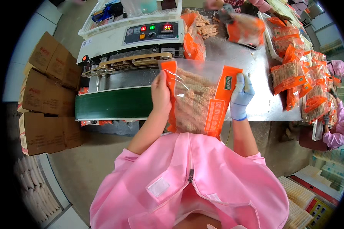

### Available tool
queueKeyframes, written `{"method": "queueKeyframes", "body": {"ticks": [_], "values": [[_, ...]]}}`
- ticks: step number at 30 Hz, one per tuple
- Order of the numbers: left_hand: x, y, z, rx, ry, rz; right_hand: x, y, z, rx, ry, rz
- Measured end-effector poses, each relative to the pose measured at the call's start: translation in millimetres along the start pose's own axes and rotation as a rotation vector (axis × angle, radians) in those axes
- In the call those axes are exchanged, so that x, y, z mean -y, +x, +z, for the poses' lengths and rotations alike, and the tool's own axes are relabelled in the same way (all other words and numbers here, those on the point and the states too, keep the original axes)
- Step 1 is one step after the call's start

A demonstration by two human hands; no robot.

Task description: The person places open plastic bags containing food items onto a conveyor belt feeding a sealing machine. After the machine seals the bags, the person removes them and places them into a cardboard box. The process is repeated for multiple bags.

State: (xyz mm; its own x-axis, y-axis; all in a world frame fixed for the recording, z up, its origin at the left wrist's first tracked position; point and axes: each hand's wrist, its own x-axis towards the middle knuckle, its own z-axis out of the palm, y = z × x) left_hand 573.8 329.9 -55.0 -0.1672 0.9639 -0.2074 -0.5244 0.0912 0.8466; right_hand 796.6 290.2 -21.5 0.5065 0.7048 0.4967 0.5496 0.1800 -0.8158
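Note:
An orange-edged clear plastic bag of crumb-coated snack sticks [195, 98] is held upright in front of my chest. My left hand [161, 94], bare, grips its left edge near the top. On the right edge my right hand [242, 93], in a pale glove with a blue cuff, pinches the upper corner. Just beyond and to the left stands a band sealing machine [132, 37] with a lit control panel and a green conveyor belt [111, 103]. Behind the held bag another orange bag [195, 45] leans at the machine's right end.
Loose snack sticks [207, 30] lie on the metal table [261, 106]. A co-worker's gloved hand [226, 13] holds another bag [245, 30]. Filled bags [292, 74] pile up at right, near other workers. Cardboard boxes [43, 94] are stacked at left; a white tray [103, 28] sits atop the machine.

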Motion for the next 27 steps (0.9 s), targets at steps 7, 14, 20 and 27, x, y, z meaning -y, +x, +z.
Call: {"method": "queueKeyframes", "body": {"ticks": [7, 14, 20, 27], "values": [[69, 64, -10, -0.008, -0.013, -0.256, -113, 2, 44, -0.040, 0.256, 0.462], [59, 92, -31, -0.156, 0.098, -0.319, -103, 7, 77, 0.021, 0.128, 0.467], [59, 106, -61, -0.182, 0.148, -0.102, -109, 1, 100, 0.103, 0.204, 0.433], [25, 119, -99, -0.252, 0.233, -0.050, -89, -5, 144, 0.266, 0.215, 0.543]]}}
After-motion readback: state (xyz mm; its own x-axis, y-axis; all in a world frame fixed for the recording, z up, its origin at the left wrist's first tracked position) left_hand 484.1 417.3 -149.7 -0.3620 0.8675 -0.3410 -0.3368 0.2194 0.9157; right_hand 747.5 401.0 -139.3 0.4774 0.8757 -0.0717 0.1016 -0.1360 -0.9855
